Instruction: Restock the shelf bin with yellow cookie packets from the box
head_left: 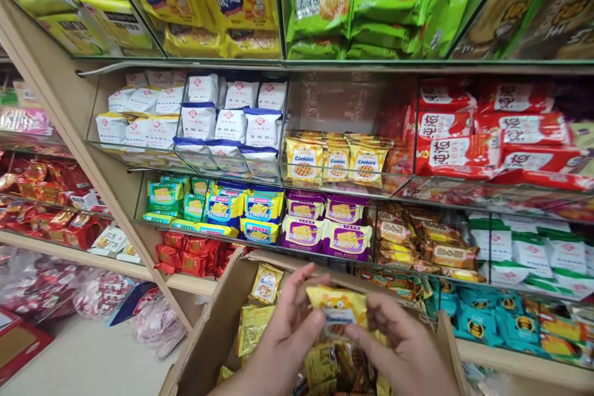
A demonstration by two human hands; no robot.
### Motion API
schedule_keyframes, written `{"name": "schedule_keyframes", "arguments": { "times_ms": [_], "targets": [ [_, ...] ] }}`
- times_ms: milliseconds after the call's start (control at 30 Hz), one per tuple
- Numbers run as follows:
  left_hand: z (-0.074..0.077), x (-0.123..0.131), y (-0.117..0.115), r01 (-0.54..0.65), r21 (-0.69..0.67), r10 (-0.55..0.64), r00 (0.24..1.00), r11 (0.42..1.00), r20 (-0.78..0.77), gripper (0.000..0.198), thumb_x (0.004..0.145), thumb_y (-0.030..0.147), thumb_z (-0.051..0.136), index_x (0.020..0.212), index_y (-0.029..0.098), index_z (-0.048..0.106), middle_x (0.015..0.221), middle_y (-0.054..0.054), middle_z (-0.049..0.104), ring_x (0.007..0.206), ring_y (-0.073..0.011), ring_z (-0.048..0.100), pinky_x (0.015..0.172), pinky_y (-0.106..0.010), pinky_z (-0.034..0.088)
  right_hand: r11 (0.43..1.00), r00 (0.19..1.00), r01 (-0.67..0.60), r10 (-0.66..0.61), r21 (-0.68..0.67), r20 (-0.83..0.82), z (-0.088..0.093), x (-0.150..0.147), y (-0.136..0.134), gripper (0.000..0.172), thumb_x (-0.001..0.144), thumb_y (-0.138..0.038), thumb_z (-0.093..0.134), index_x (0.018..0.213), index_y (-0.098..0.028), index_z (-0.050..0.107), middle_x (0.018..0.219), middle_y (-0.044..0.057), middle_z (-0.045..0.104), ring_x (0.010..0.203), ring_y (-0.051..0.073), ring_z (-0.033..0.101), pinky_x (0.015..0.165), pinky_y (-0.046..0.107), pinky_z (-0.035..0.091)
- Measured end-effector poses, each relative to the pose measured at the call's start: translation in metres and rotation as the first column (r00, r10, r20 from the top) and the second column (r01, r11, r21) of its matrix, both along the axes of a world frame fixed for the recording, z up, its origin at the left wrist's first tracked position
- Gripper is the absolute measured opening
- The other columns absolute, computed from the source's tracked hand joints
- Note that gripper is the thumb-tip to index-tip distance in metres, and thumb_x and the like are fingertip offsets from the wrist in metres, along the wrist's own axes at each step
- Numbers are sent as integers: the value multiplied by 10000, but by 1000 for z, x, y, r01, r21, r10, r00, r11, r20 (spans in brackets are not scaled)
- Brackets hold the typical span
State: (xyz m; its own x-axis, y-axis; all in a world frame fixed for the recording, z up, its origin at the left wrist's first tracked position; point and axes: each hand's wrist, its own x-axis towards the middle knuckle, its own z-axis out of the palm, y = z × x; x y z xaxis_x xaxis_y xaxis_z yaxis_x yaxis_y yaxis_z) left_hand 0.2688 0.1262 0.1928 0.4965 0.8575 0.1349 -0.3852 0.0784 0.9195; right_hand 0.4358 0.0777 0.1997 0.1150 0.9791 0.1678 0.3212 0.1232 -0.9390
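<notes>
Between my two hands is a small yellow cookie packet [338, 305], held up over an open cardboard box [208, 328]. My left hand [297, 328] grips its left side, thumb on the front. On its right side my right hand [394, 334] closes with thumb and fingers. More yellow cookie packets lie loose in the box, one of them a packet [266, 283] near the back left corner; my hands and forearms cover part of the contents. Ahead, matching cookie packets [336, 161] stand in rows in a clear shelf compartment, with bare space at its back.
Clear-fronted shelves hold white packets [229, 127] left of the cookies and red packets [459, 142] to the right. Purple biscuit packs [304, 232] sit one tier below. Glass dividers and front lips [343, 182] edge the compartments. Bagged goods [158, 322] lie at lower left.
</notes>
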Motion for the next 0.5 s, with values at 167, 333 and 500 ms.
{"name": "schedule_keyframes", "arguments": {
  "times_ms": [167,333,500],
  "targets": [
    [-5,-19,10,-41,31,46,984,999,-171,335,784,409,573,1063,238,505,931,-38,610,840,-153,566,799,-298,415,668,777,356,-600,653,190,115,24,28,266,723,-399,597,950,-265,567,852,22,624,718,188,589,641,331,482],
    [-28,-25,8,83,23,-72,949,996,-307,287,767,426,584,939,201,540,820,-20,596,761,-133,531,733,-278,402,719,559,314,-668,620,491,194,35,106,460,682,-249,636,1096,-146,463,907,106,618,784,244,592,642,356,453],
    [-47,-35,8,215,20,-192,908,977,-373,298,773,444,565,937,198,529,848,-31,586,749,-129,511,713,-269,379,918,424,347,-336,191,841,211,13,149,558,615,-232,696,1109,-97,474,965,169,625,799,254,611,565,304,441]
  ]
}}
